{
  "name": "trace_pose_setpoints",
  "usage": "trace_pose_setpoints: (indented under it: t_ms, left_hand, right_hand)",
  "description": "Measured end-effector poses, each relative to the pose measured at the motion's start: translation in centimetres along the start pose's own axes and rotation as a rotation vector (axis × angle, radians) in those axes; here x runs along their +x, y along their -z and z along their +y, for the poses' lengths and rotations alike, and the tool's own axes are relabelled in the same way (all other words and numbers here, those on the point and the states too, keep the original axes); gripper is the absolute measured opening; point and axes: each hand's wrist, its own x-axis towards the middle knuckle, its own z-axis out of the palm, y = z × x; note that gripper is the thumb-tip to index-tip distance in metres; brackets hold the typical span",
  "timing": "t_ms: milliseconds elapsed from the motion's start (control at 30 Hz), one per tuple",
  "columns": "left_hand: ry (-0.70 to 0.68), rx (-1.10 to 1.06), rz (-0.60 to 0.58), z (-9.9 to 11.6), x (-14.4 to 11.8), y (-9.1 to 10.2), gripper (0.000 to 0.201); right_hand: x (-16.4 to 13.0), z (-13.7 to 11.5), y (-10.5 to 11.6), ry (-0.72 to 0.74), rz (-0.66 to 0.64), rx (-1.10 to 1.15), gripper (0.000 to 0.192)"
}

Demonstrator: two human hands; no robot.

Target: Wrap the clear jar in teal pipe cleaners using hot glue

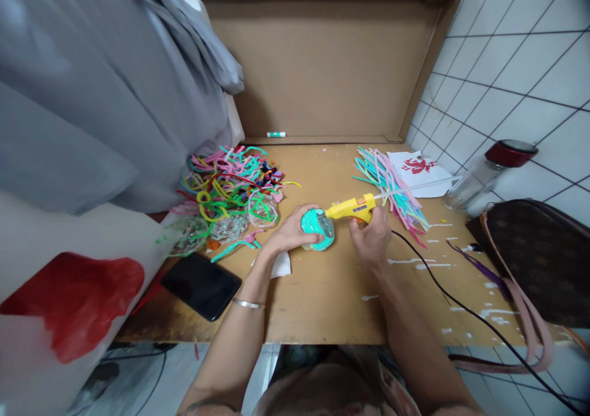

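Observation:
My left hand [295, 228] is closed around a clear, round plastic piece wrapped in turquoise [326, 236]; it looks like a cup or a bottle's bottom. In my right hand [371, 238] is a yellow glue gun [351, 208], gripped by its handle, with a long pale glue stick [405, 188] sticking out of the back. The gun's nozzle points left and meets the upper rim of the turquoise-wrapped piece, or hovers right by it; I cannot tell which. My left palm hides part of the piece.
Tangled pipe cleaners [230, 182] and clear plastic pieces [230, 225] lie left, above a black phone [201, 286]. Right are straight pipe cleaners [391, 182], printed paper [419, 173], a glass bottle [479, 179], a brown bag [539, 256] and the gun's black cord [442, 284]. Cardboard [322, 72] stands behind.

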Motion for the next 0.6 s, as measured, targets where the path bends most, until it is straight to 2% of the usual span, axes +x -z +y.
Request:
trace_pose_setpoints:
  t_ms: [600]
  left_hand:
    - [-0.001,-0.012,-0.014,0.17,-0.01,0.00,0.076]
  right_hand:
    - [0.27,0.01,0.55,0.021,-0.038,0.045,0.014]
